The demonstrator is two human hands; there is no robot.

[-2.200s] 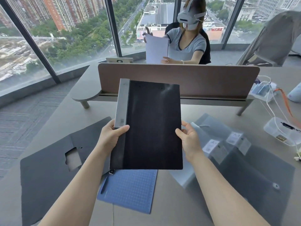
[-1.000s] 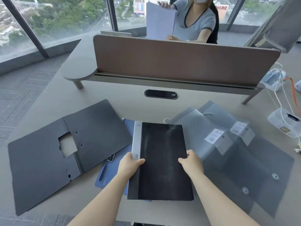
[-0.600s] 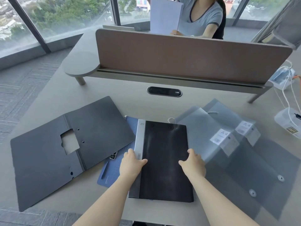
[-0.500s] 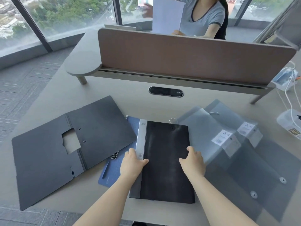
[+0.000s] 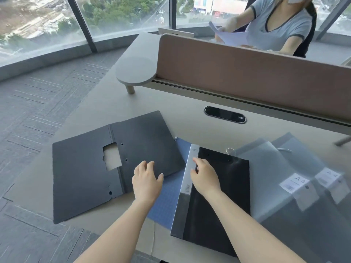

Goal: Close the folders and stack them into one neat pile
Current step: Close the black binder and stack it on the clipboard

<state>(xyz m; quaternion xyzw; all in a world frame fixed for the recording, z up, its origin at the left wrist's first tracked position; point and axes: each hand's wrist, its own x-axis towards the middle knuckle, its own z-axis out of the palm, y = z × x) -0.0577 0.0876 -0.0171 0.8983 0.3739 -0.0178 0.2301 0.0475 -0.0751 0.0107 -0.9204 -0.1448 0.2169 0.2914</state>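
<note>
Head view. The blue grid-patterned folder (image 5: 167,194) is largely hidden: the closed black folder with a pale grey spine (image 5: 214,190) lies on it, so only its left strip and top corner show. The black folder's near corner is covered by the right forearm. The two translucent frosted plastic document envelopes (image 5: 284,177) with white "A4" labels are blurred and cut off at the right edge; their lower ends cannot be made out clearly. The person seated beyond the brown divider panel (image 5: 247,76) is cut off at the top, holding blurred sheets of paper.

The dark grey flat folder (image 5: 91,175), lying open on the left of the pale bench (image 5: 114,111), shows a spine crease, a rectangular cut-out and small punched holes; its right corner overlaps the blue folder. The left hand (image 5: 147,182) hovers over or touches that corner, fingers relaxed and spread; contact cannot be told. The right hand (image 5: 206,175) rests on the black folder's spine, fingers bent at its edge; whether it grips cannot be told.
</note>
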